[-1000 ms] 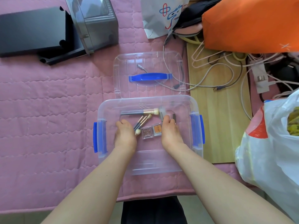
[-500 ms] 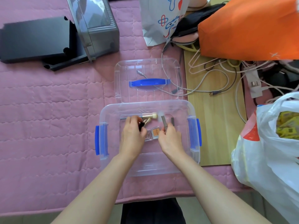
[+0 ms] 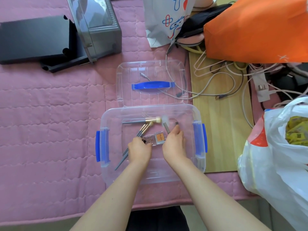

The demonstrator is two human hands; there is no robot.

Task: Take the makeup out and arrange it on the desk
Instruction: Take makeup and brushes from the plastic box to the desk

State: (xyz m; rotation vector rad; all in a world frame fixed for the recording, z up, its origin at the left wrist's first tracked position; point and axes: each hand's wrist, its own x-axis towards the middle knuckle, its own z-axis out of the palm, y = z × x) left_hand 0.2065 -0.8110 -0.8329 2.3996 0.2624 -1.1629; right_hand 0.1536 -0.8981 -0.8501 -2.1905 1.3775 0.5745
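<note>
A clear plastic box (image 3: 106, 170) with blue latches sits on the pink quilted cover, both my hands inside it. My left hand (image 3: 140, 150) is shut on two thin grey-handled makeup brushes (image 3: 144, 128), whose handles stick out down-left past my wrist. My right hand (image 3: 175, 145) pinches a small dark grey stick (image 3: 177, 123) at its fingertips. Between the hands lie a clear compact (image 3: 148, 140) and an orange eyeshadow compact (image 3: 159, 136). A larger brush (image 3: 141, 121) lies along the box's far side, next to a fluffy grey-handled brush (image 3: 165, 126).
The box's clear lid (image 3: 150, 99) with a blue handle lies just behind the box. Cables trail over a wooden board (image 3: 221, 130) on the right. A white plastic bag (image 3: 275, 164), an orange bag (image 3: 255, 29), a grey appliance (image 3: 98, 25) and a black box (image 3: 33, 39) surround the area.
My left hand has drawn back toward me, tilting the thin brushes so their handles stick out down-left. My right hand has shifted right and forward to the small grey stick.
</note>
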